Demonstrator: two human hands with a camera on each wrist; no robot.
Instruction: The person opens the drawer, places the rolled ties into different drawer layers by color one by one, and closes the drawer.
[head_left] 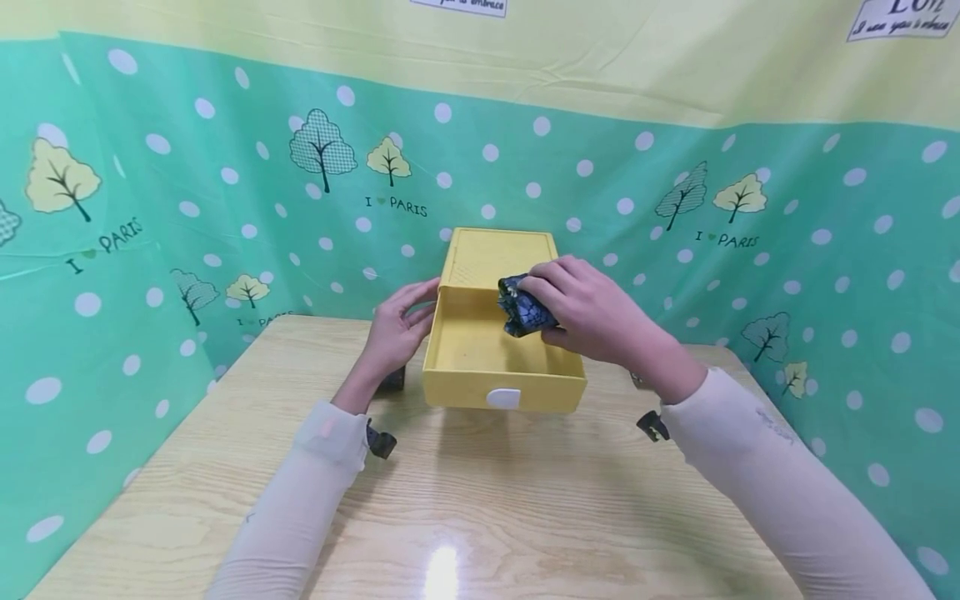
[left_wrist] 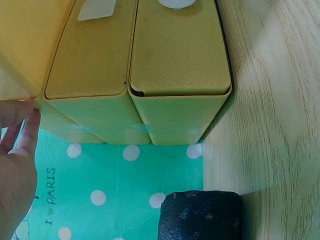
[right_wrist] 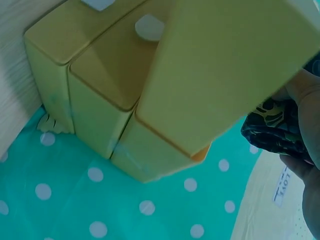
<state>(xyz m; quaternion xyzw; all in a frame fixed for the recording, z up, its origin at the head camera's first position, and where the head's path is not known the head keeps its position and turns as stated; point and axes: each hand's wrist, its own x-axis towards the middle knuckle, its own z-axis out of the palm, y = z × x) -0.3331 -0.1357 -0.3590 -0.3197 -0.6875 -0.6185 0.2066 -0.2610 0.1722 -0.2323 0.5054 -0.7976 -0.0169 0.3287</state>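
A yellow drawer cabinet [head_left: 498, 254] stands at the back of the table, its top drawer [head_left: 504, 392] pulled out toward me. Over the drawer's right part, my right hand [head_left: 585, 308] grips a folded dark blue patterned cloth [head_left: 525, 307] between thumb and fingers. The right wrist view shows this cloth [right_wrist: 272, 127] partly hidden by the hand. My left hand [head_left: 401, 329] rests against the cabinet's left side with its fingers extended. In the left wrist view, the left fingertips touch the cabinet's edge beside the upper drawer.
Two lower drawers [left_wrist: 180, 50] of the cabinet are closed, with pale tabs on their fronts. A dark block-like thing [left_wrist: 200, 215] shows near the left wrist. Behind the wooden table [head_left: 487, 500] hangs a green and yellow curtain [head_left: 495, 150] with dots and trees.
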